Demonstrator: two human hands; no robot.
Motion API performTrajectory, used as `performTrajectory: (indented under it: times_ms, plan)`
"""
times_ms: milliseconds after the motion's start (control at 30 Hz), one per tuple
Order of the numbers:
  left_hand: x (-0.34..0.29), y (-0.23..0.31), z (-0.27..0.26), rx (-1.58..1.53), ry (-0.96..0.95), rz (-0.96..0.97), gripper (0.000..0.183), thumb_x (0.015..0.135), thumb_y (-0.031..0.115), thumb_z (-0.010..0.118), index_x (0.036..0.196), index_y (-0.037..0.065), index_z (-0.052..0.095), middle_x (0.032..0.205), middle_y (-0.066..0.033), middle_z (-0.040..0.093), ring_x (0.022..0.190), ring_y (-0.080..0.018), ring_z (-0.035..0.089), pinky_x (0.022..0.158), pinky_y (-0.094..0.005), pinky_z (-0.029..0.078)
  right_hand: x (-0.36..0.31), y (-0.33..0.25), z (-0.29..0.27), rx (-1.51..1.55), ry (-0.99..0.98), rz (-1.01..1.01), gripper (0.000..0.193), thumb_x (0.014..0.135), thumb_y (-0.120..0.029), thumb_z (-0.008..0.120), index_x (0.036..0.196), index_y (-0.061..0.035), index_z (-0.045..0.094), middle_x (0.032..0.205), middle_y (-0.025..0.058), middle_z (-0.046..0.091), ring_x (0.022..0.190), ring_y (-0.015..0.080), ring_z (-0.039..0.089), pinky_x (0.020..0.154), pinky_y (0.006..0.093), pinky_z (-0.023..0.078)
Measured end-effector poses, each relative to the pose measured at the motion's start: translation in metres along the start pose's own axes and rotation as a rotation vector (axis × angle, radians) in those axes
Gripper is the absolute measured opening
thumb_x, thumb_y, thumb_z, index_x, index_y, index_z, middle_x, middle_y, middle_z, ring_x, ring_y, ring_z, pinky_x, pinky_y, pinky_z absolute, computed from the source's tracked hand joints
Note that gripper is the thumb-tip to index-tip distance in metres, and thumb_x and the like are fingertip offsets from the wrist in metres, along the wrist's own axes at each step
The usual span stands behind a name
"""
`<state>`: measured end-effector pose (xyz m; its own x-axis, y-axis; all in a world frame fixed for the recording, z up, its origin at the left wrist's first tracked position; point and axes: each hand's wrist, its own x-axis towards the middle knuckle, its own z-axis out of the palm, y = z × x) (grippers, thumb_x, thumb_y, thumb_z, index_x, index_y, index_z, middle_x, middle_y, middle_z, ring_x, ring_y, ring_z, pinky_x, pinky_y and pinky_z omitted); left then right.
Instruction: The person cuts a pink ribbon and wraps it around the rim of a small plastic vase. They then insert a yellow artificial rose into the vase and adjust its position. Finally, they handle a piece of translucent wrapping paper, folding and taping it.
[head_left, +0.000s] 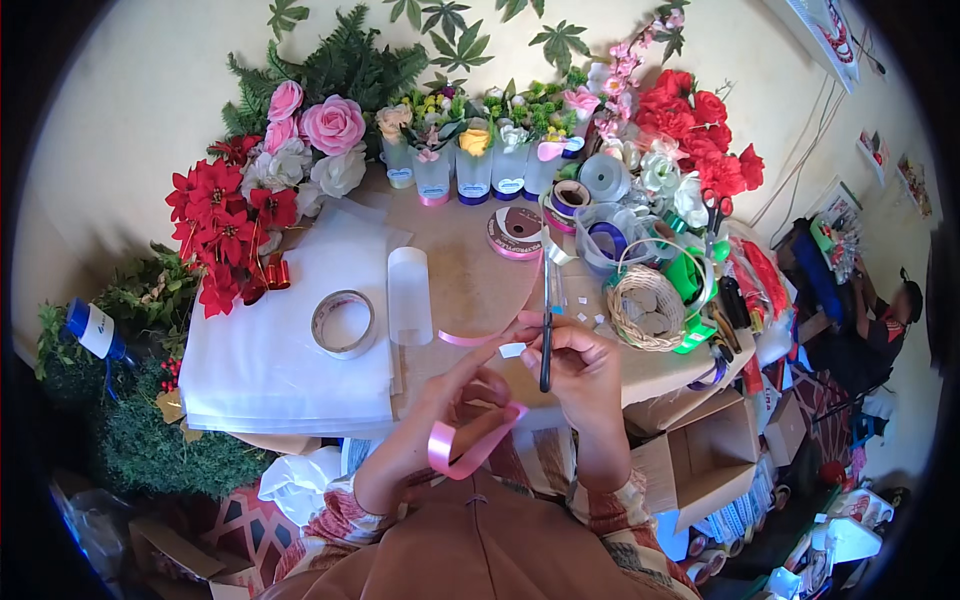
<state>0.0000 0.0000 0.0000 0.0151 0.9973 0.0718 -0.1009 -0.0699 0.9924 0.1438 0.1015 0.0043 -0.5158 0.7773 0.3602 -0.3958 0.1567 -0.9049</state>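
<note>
My left hand (462, 392) is closed with its fingertips pinched, and a loop of glossy pink ribbon (458, 466) hangs from it. A strand of the same ribbon trails past the fingertips toward the spool (516, 232) on the table. Close beside it, my right hand (580, 365) grips a slim tool (546, 352) with a dark lower end and a thin upper part pointing away; its exact kind is unclear. Between the two sets of fingertips shows a small white piece (512, 350). Which fingers hold that piece is hidden.
A roll of tape (343, 324) and a frosted cylinder (409, 297) rest left, by white sheets (260, 355). Small decorated vases (473, 175) line the back. Right stand a wicker basket (645, 305) and red-handled scissors (716, 208). An opened cardboard box (715, 450) is below. Another person (885, 315) sits far right.
</note>
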Motion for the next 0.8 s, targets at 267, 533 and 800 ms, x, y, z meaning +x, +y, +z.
performTrajectory:
  times_ms: [267, 533, 800]
  plan:
    - [0.005, -0.01, -0.011, -0.34, 0.072, 0.165, 0.011, 0.082, -0.001, 0.06, 0.093, -0.001, 0.059, 0.11, -0.0119, 0.054, 0.099, -0.0182, 0.058, 0.088, -0.0326, 0.047, -0.001, -0.008, 0.002, 0.055, 0.05, 0.101, 0.009, 0.074, 0.008, 0.064, 0.079, 0.0015, 0.061, 0.107, 0.0174, 0.058, 0.094, 0.0194, 0.06, 0.081, 0.0301, 0.046]
    - [0.004, -0.013, -0.005, -0.671, 0.034, 0.24, 0.007, 0.084, 0.001, 0.057, 0.091, 0.0, 0.058, 0.113, -0.0144, 0.053, 0.106, -0.0214, 0.054, 0.099, -0.0415, 0.04, -0.002, -0.002, 0.004, 0.058, 0.072, 0.14, 0.006, 0.075, 0.002, 0.066, 0.078, 0.0009, 0.061, 0.107, 0.0179, 0.058, 0.093, 0.018, 0.059, 0.079, 0.0283, 0.046]
    - [0.004, -0.015, -0.007, -0.693, 0.045, 0.194, 0.008, 0.085, 0.002, 0.056, 0.092, -0.001, 0.058, 0.115, -0.0156, 0.053, 0.108, -0.0226, 0.053, 0.098, -0.0391, 0.041, -0.003, -0.004, 0.006, 0.103, 0.065, 0.166, 0.006, 0.075, 0.001, 0.066, 0.078, 0.0002, 0.062, 0.107, 0.0176, 0.059, 0.093, 0.0193, 0.06, 0.08, 0.0302, 0.047]
